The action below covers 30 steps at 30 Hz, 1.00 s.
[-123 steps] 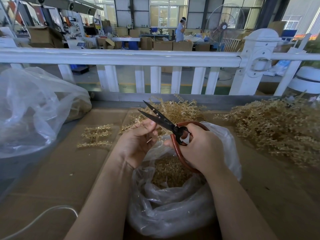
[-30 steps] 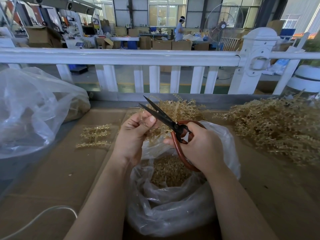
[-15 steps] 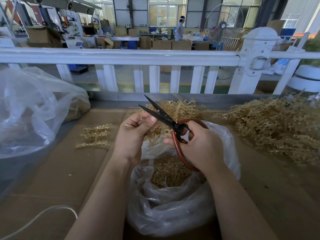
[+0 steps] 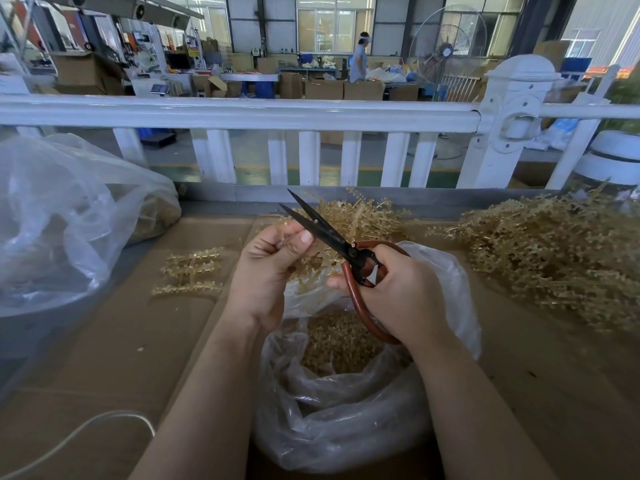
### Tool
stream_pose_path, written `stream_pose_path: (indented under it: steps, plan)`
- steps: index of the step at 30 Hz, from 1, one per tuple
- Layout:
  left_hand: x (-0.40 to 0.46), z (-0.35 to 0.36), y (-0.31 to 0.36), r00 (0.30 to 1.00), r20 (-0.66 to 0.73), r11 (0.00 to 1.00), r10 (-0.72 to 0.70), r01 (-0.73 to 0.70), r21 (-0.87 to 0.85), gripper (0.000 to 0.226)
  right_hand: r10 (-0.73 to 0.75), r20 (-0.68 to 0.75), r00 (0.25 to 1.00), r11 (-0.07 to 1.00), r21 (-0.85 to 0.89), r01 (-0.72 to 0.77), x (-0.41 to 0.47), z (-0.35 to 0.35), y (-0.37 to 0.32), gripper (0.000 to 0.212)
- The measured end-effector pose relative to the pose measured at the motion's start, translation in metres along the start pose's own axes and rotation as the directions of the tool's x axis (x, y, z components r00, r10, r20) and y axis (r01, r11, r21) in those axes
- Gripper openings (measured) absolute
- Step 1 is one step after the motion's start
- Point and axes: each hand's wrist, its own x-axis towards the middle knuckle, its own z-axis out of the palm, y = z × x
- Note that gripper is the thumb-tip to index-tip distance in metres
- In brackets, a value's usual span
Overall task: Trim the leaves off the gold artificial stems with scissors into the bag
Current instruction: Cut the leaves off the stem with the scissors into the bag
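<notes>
My right hand (image 4: 398,296) grips the red loop handles of black-bladed scissors (image 4: 322,230), whose blades stand slightly apart and point up and left. My left hand (image 4: 266,271) pinches a gold artificial stem (image 4: 308,265) just beside the blades, above the mouth of a clear plastic bag (image 4: 346,420). Cut gold leaves (image 4: 339,341) lie inside the bag. Much of the held stem is hidden behind my fingers.
A big heap of gold stems (image 4: 554,258) lies at the right, a smaller heap (image 4: 360,216) behind the scissors. A few trimmed pieces (image 4: 190,271) rest on the cardboard at left. A large clear bag (image 4: 62,216) sits far left. A white fence (image 4: 242,112) borders the back.
My left hand has lifted slightly with the stem toward the blades since four seconds ago. Over the last second the scissors and both hands barely moved.
</notes>
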Motion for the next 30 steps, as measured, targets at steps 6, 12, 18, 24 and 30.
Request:
stream_pose_path:
  steps: [6, 12, 18, 24, 30]
  plan:
    - [-0.001, 0.0, 0.002, 1.0, -0.001, 1.0, -0.018, 0.018, -0.004, 0.021, 0.0, 0.008, 1.0, 1.0, 0.017, -0.001, 0.0, 0.001, 0.002, 0.072]
    - [0.001, -0.003, 0.001, 0.991, -0.106, 0.996, -0.083, 0.08, -0.032, 0.027, 0.141, 0.108, 0.984, 0.976, 0.149, -0.156, 0.001, 0.005, 0.0, 0.07]
    - [0.002, -0.001, -0.003, 0.978, -0.15, 0.989, -0.147, 0.146, -0.015, 0.028, 0.265, 0.246, 0.932, 0.892, 0.304, -0.334, 0.005, 0.003, -0.003, 0.057]
    - [-0.002, 0.008, -0.008, 0.981, -0.036, 0.981, -0.189, 0.19, 0.025, 0.045, 0.305, 0.335, 0.891, 0.846, 0.335, -0.416, 0.007, 0.006, -0.004, 0.016]
    - [-0.002, 0.002, -0.001, 0.952, 0.092, 0.955, -0.291, 0.284, 0.083, 0.052, 0.396, 0.296, 0.869, 0.678, 0.545, -0.494, 0.011, 0.0, -0.008, 0.011]
